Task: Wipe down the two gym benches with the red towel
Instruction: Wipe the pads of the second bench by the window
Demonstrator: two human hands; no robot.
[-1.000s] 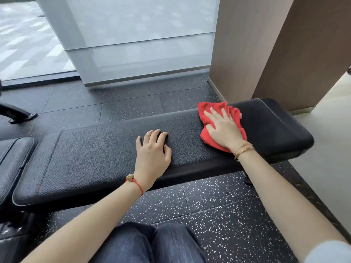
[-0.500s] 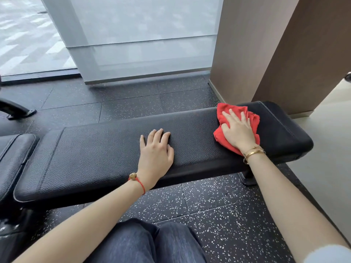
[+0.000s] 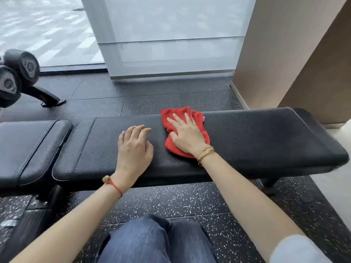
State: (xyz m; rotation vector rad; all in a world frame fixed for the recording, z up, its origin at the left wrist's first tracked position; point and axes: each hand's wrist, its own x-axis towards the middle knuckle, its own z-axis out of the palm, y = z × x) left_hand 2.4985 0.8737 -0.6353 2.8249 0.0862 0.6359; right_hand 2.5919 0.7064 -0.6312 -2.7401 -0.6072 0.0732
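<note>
Since half a second ago, the right hand (image 3: 187, 136) and the red towel (image 3: 183, 130) beneath it have slid leftward along the bench pad, from near its right end to about its middle, and now sit just beside the left hand (image 3: 133, 147). Two dumbbell ends (image 3: 18, 72) have also come into sight at the far left.

Seen from a head-worn camera looking down, a long black gym bench (image 3: 256, 141) runs across the middle of the view from 9 o'clock to 3 o'clock. Its pad has a pebbled leather-like surface. At about 12 o'clock from the view's centre, the right hand lies flat with fingers spread, pressing the crumpled towel against the pad; the fingers are not curled around the cloth. Thin gold bracelets (image 3: 206, 153) circle that wrist. At about 10 o'clock from centre, the left hand rests palm-down on the bare pad, fingers loosely extended and holding nothing, close to the towel's left edge but apart from it. A red string bracelet (image 3: 114, 186) sits on that wrist.

A second black bench pad (image 3: 28, 147) lies at 9 o'clock, its end almost touching the first. Knees in blue jeans (image 3: 155, 242) fill the 6 o'clock edge. Dark speckled rubber flooring (image 3: 161, 200) lies under and behind the benches. A frosted glass panel (image 3: 171, 38) stands at 12 o'clock, and a brown wall column (image 3: 284, 54) at 2 o'clock.
</note>
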